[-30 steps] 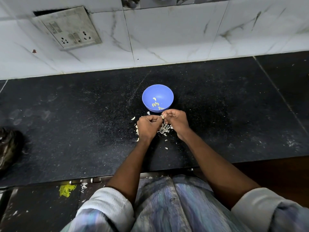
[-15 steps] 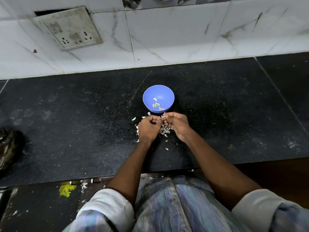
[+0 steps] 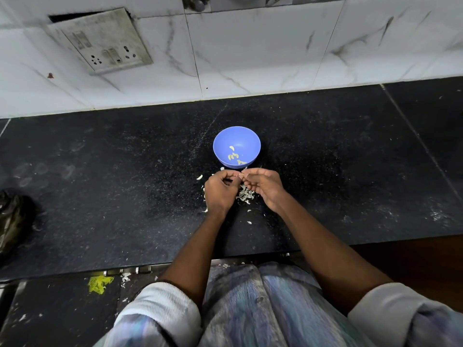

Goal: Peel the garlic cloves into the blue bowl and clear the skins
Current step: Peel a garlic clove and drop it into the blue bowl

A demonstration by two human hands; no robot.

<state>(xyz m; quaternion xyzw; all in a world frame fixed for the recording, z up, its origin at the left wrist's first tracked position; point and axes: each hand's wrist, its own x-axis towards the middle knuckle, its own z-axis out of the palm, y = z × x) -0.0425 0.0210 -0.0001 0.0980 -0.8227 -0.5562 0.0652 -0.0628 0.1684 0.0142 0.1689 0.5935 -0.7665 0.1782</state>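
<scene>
Hands parted slightly since earlier frame; left hand (image 3: 218, 190) and right hand (image 3: 263, 184) curled, fingertips pinching garlic clove (image 3: 238, 175) at frame centre, above skins (image 3: 245, 195) on counter (image 3: 100, 196), just below blue bowl (image 3: 236, 146)

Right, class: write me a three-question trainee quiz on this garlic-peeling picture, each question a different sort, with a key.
1. True or false: the blue bowl holds some peeled cloves.
2. Where does the pile of skins lie? A: in the bowl. B: on the counter between the hands. C: on the floor.
3. Fill in: the left hand and right hand meet just in ______ of the bowl, on the person's side.

Key: 1 true; 2 B; 3 front.
</scene>
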